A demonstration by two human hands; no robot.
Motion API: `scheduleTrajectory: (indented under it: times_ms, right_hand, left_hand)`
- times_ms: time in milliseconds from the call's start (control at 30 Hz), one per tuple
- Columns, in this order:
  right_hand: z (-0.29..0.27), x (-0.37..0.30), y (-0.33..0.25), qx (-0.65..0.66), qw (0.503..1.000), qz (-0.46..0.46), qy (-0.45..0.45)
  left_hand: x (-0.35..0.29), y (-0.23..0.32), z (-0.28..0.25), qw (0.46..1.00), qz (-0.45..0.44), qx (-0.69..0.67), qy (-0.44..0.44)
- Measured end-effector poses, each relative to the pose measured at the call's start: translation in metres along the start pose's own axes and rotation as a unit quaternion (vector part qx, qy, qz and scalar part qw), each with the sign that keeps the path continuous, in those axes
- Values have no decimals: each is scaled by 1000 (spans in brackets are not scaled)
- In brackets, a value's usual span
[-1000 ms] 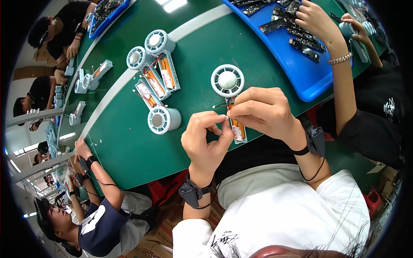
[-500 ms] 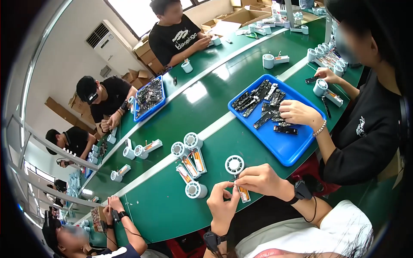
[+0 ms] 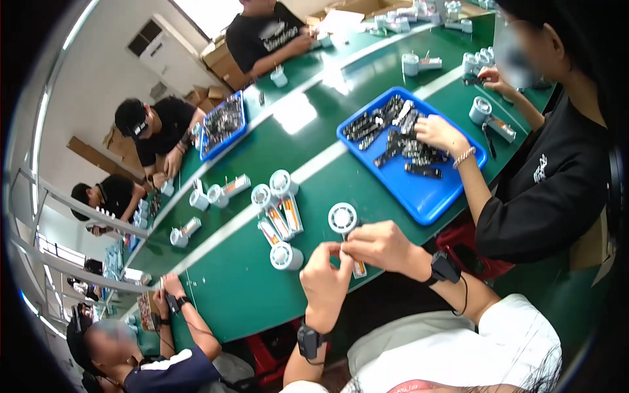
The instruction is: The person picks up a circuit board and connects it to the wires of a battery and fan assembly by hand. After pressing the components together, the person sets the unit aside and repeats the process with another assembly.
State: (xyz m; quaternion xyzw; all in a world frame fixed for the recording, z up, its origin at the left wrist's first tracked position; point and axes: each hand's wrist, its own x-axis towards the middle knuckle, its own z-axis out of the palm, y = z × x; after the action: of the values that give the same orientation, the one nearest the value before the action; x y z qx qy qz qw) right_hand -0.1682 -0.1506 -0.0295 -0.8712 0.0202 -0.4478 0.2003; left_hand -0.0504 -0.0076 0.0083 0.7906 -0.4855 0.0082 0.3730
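Note:
Over the near edge of the green table, my left hand (image 3: pixel 325 278) and my right hand (image 3: pixel 385 250) meet with fingertips pinched together. What lies between them is too small and covered to make out. Just beyond and under my fingers is a pale blue fan unit (image 3: pixel 343 217) with a round slotted head; part of its open handle, with an orange-and-white insert, shows below my right hand. To the left stand more such units: a fan unit (image 3: pixel 285 256) near my left hand, and two further back, one of them a fan unit (image 3: pixel 284 184) with its open handle toward me.
A blue tray (image 3: pixel 426 203) of black circuit boards (image 3: pixel 393 147) lies at the right, where a co-worker's hand (image 3: pixel 443 135) reaches in. That person's fan unit (image 3: pixel 481 110) stands beyond. Other fan units (image 3: pixel 218 195) sit on the central strip. Another person's hands (image 3: pixel 171 288) are at the left.
The whole view has shifted, so the table and trays sit higher and further left. My hands stay pinched together near the fan unit. The co-worker's hand is still at the tray.

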Motion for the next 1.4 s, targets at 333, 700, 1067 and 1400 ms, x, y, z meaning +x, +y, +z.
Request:
scheduleTrajectory:
  times_ms: [333,700,1067,1400]
  right_hand:
    - [4,1,3,16,999,35,3]
    - [-5,1,0,28,998,57,-26]
    - [-3,1,1,28,998,50,-22]
    - [-4,3,3,27,998,40,-27]
  left_hand:
    - [3,-4,6,1000,-14,-22,2]
    - [7,-13,-11,966,-125,-203,-101]
    - [9,-19,-12,948,-157,-247,-121]
    - [19,-13,-11,976,-94,-154,-120]
